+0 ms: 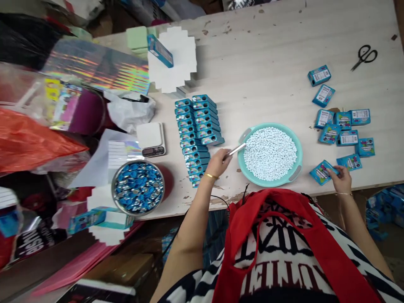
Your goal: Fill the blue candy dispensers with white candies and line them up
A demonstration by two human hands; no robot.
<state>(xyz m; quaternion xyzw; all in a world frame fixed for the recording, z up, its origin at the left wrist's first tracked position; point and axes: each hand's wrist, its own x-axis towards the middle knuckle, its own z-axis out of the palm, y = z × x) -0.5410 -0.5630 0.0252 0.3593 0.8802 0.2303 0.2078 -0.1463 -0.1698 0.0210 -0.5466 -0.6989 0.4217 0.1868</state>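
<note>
My left hand (217, 163) is closed around the handle of a small spoon-like metal tool (237, 150), whose far end reaches the rim of a mint-green basin (299, 147). Small white pellets (269, 153) fill much of that basin. At the right, near the table's front edge, my right hand (341, 180) pinches a small blue candy box (322, 171) by its corner. Several similar blue boxes (347, 138) lie scattered just beyond it. Left of the basin stand two rows of blue boxes (198, 139) with dark round holes on their upper ends.
A pot (162, 189) of blue and silver discs (138, 186) sits at the left front. Behind it are a white digital scale (150, 139) and a plastic bag (132, 111). White cut-out cards (176, 54) are stacked at the back, and scissors (364, 57) lie at far right.
</note>
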